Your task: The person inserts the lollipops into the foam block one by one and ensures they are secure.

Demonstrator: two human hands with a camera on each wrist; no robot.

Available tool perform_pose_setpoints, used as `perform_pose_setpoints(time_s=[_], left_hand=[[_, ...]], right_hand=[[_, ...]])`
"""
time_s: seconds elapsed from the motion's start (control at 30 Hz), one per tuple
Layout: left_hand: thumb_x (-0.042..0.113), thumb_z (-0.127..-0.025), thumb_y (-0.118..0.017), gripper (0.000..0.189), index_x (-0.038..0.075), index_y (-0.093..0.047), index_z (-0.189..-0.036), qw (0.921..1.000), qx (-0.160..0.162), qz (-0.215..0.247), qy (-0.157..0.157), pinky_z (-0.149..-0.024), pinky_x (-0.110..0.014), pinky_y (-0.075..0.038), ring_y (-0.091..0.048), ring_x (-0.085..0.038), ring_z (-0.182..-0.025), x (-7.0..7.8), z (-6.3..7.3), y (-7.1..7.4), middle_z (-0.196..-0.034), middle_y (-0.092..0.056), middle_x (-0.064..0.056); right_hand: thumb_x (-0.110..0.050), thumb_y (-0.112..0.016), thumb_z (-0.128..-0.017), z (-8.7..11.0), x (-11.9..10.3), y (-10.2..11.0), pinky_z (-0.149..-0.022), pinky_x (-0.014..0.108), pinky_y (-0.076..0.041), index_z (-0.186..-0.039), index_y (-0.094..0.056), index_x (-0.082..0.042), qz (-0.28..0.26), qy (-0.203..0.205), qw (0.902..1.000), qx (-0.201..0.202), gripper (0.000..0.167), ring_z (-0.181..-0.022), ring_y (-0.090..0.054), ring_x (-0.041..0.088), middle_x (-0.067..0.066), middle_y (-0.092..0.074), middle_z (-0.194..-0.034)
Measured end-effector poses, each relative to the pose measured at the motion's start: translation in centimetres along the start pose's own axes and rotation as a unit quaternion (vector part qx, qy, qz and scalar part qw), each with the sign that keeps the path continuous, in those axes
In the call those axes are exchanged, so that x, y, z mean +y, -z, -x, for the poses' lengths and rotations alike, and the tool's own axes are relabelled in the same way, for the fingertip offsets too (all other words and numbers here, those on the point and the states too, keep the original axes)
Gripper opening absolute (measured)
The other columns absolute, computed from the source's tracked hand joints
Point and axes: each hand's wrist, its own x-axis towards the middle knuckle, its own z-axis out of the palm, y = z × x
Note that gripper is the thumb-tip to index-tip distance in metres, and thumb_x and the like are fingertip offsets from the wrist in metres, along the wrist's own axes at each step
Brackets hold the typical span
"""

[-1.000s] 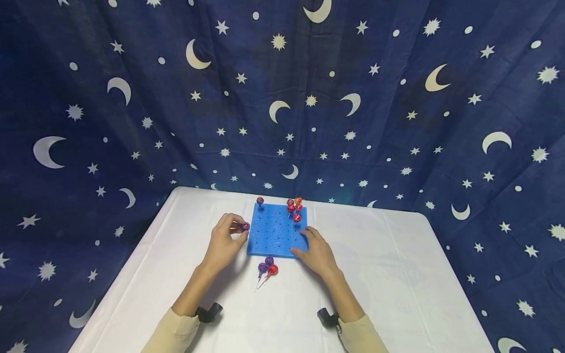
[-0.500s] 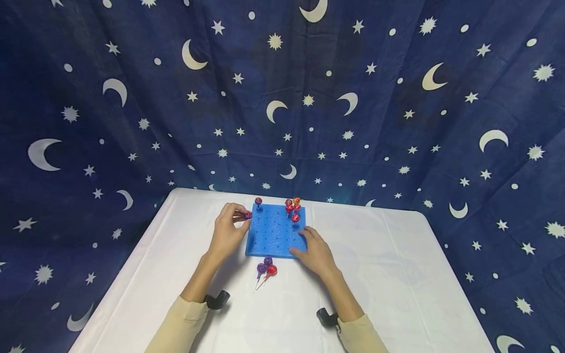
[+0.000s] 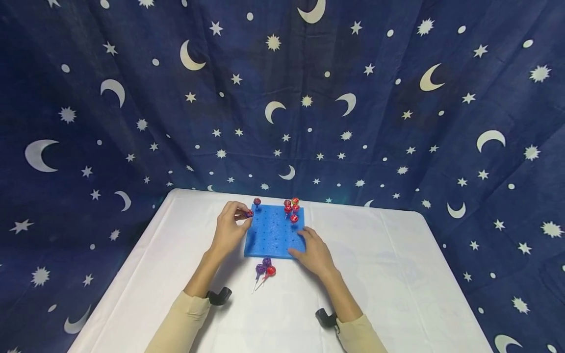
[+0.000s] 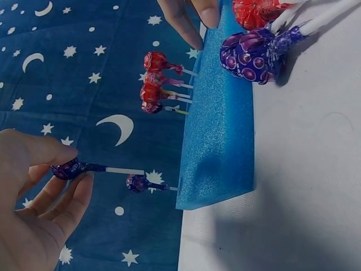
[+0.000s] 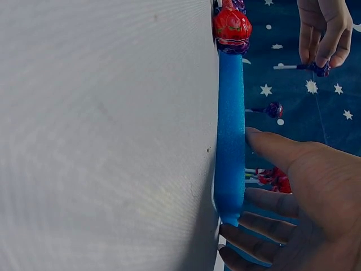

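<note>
My left hand (image 3: pixel 227 233) pinches a purple-wrapped lollipop (image 4: pixel 69 169) by its head between thumb and fingers. Its white stick points down over the left part of a blue foam board (image 3: pixel 273 240) with rows of small holes, and the tip is apart from the board in the left wrist view. At the board's right edge rests my right hand (image 3: pixel 315 252), thumb (image 5: pixel 265 141) on the top face and extended fingers along the side. One dark purple lollipop (image 3: pixel 257 201) stands upright at the far left corner. Several red lollipops (image 3: pixel 294 219) stand near the far right corner.
In front of the board, two purple lollipops (image 3: pixel 260 269) and a red one (image 3: pixel 270 271) lie on the white tablecloth (image 3: pixel 375 274). A dark blue curtain (image 3: pixel 247 113) with moons and stars surrounds the table.
My left hand has moved away from me along the board's left side and slightly right, carrying the purple lollipop. My right hand stays at the board's edge. The view has shifted slightly.
</note>
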Motion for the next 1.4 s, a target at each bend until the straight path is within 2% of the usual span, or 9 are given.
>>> perform_pose_setpoints(time_s=[0.2, 0.67, 1.0, 1.4], left_hand=[[-0.014, -0.083, -0.077, 0.030, 0.003, -0.062, -0.104, 1.0000, -0.002, -0.002, 0.001, -0.089, -0.030, -0.062, -0.072, -0.028, -0.098, -0.2, -0.2, -0.3, -0.107, -0.059, -0.011], [-0.017, -0.083, -0.076, 0.030, -0.003, -0.062, -0.105, 0.9999, -0.005, 0.009, 0.008, -0.089, -0.046, -0.063, -0.071, -0.035, -0.099, -0.6, -1.3, -1.4, -0.107, -0.058, -0.016], [-0.012, -0.086, -0.075, 0.027, -0.002, -0.063, -0.107, 0.9997, -0.016, -0.010, 0.016, -0.090, -0.037, -0.062, -0.071, -0.032, -0.101, -1.8, -2.0, -2.3, -0.109, -0.058, -0.015], [-0.013, -0.086, -0.074, 0.027, -0.001, -0.063, -0.107, 0.9993, -0.021, -0.027, 0.017, -0.090, -0.036, -0.062, -0.071, -0.032, -0.101, -3.0, -2.2, -3.1, -0.110, -0.057, -0.016]], right_hand=[[-0.046, -0.081, -0.090, -0.1, 0.1, 0.0, -0.115, 0.057, -0.044, -0.144, -0.060, -0.006, 0.000, 0.005, 1.0000, 0.003, 0.071, -0.143, -0.048, 0.039, 0.017, -0.049, -0.157], [-0.047, -0.080, -0.090, -0.2, 0.2, 0.0, -0.115, 0.057, -0.044, -0.145, -0.060, -0.008, 0.008, -0.001, 1.0000, -0.001, 0.071, -0.144, -0.048, 0.038, 0.016, -0.048, -0.157], [-0.045, -0.081, -0.090, 0.0, 0.0, 0.0, -0.114, 0.057, -0.044, -0.145, -0.059, -0.008, -0.004, -0.003, 1.0000, -0.001, 0.070, -0.143, -0.049, 0.039, 0.017, -0.048, -0.157], [-0.046, -0.081, -0.090, 0.0, 0.1, -0.1, -0.115, 0.057, -0.044, -0.145, -0.060, -0.008, 0.000, -0.002, 1.0000, 0.001, 0.070, -0.143, -0.049, 0.039, 0.016, -0.048, -0.157]])
